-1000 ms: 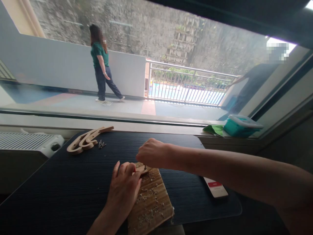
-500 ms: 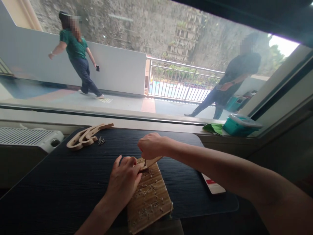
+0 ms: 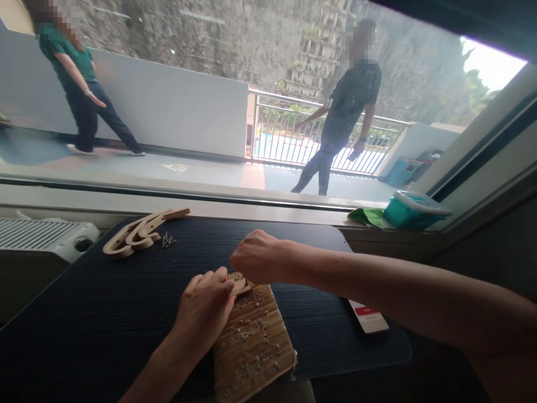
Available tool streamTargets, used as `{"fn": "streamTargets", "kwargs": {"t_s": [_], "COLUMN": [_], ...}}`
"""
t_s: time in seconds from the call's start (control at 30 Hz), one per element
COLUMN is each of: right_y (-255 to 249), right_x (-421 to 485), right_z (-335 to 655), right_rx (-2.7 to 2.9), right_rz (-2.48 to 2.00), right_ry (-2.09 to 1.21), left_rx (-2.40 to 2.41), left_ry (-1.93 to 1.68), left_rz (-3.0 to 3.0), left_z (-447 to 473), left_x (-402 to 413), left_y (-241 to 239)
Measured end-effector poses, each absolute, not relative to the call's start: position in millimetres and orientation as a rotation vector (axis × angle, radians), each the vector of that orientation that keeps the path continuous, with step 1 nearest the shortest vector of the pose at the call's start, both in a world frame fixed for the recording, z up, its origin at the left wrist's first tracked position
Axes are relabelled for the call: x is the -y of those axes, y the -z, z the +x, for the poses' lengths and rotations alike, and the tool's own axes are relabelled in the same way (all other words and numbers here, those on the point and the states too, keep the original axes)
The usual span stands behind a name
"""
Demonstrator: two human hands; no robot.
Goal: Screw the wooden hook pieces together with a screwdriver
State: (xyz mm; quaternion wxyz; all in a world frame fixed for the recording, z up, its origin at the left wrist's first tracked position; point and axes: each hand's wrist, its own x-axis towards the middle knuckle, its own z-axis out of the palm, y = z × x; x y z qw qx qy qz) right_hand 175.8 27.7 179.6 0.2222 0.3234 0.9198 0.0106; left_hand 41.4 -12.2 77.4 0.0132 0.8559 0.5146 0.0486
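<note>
My left hand [image 3: 207, 302] is closed, fingers bent over the near end of a pale wooden hook [image 3: 240, 286], pressing it onto a board [image 3: 255, 336] pitted with many small holes. Above the same piece, my right hand [image 3: 257, 256] is in a fist. A thin metal shaft, seemingly a screwdriver's [image 3: 246, 281], points down from it to the wood; its handle is hidden in the fist. Part of the hook is covered by both hands. Further back on the left lie similar curved wooden hooks [image 3: 140, 232] beside several loose screws [image 3: 168, 240].
The dark table [image 3: 104, 302] stands below a window. Under my right forearm lies a white and red card-like item [image 3: 369, 318]. A teal box [image 3: 413, 211] and green cloth [image 3: 364, 217] rest on the sill. A white radiator [image 3: 46, 240] is at left; two people walk outside.
My right fist has turned and sunk slightly, so less of the shaft shows. My left fingers have drawn closer together on the wood. Outside, both people have moved left.
</note>
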Motion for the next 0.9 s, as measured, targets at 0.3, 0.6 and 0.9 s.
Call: {"fn": "streamTargets", "kwargs": {"t_s": [0.3, 0.6, 0.9], "right_y": [-190.5, -194.0, -182.1], "right_x": [-30.4, -17.6, -25.9], "right_z": [178.4, 179.6, 175.7], "right_rx": [-2.346, -2.547, -2.504], "right_rz": [1.234, 0.843, 1.014], "right_ry": [0.133, -0.038, 0.071], "left_rx": [-1.640, -1.641, -1.626], "left_ry": [-0.026, -0.090, -0.077], "left_rz": [2.686, 2.665, 2.688], "left_z": [43.6, 43.2, 41.9], "left_x": [18.2, 17.2, 14.5], "left_y": [-86.9, -85.0, -78.9]}}
